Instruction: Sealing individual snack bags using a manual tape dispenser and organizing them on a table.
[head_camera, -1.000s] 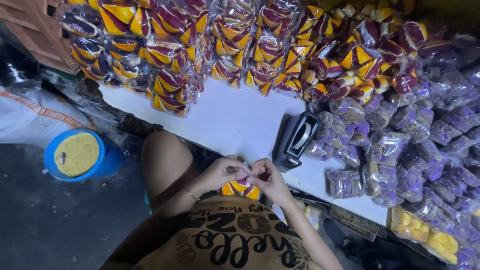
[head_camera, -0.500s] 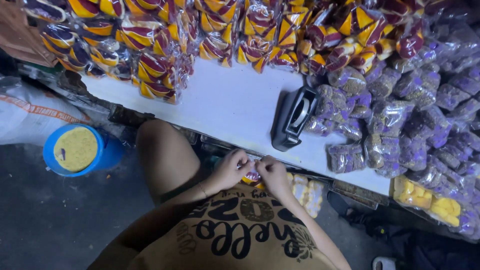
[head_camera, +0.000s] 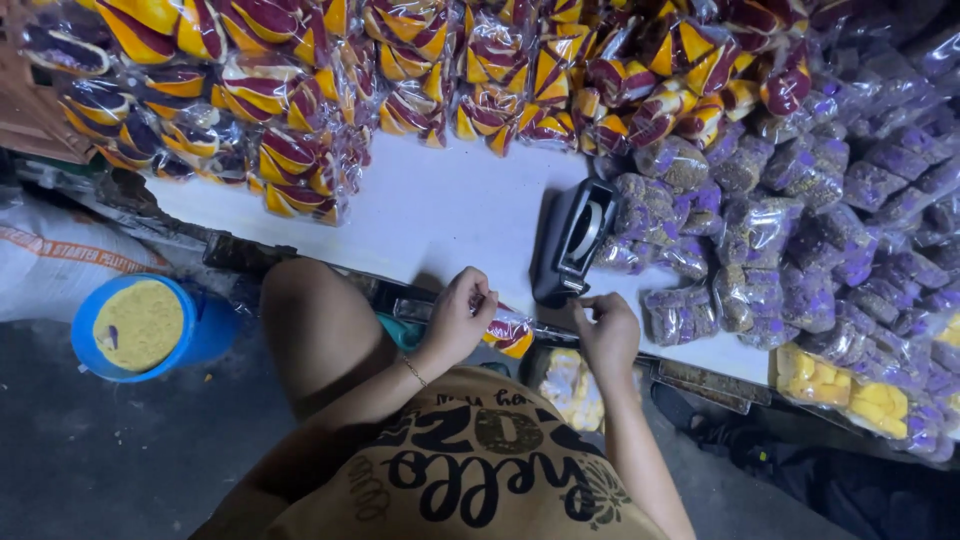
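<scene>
While the left hand (head_camera: 458, 318) pinches one small clear packet (head_camera: 508, 333) of yellow-and-maroon sweets at the near edge of the white tabletop (head_camera: 440, 215), its grip is closed on the packet's top. That packet sits low in the middle of the frame, just right of the left hand and partly over the tabletop's edge. One right hand (head_camera: 607, 333) lies just right of it, fingers curled shut at the base of the single black tape dispenser (head_camera: 572, 240); whether anything is pinched in that grip, I cannot tell.

Across the top of the frame lies a heap of yellow-and-maroon packets (head_camera: 290, 150), too many and too overlapped to count. Down the right side spreads a second heap of purple packets (head_camera: 800, 230), likewise past counting. At the lower right, two packets of plain yellow pieces (head_camera: 845, 390) show clearly.

At the left edge of the frame, one blue tub (head_camera: 140, 328) with yellow contents stands on the dark floor (head_camera: 120, 450), beside one white sack (head_camera: 60, 265). One bare knee (head_camera: 315, 325) rises between tub and hands.
</scene>
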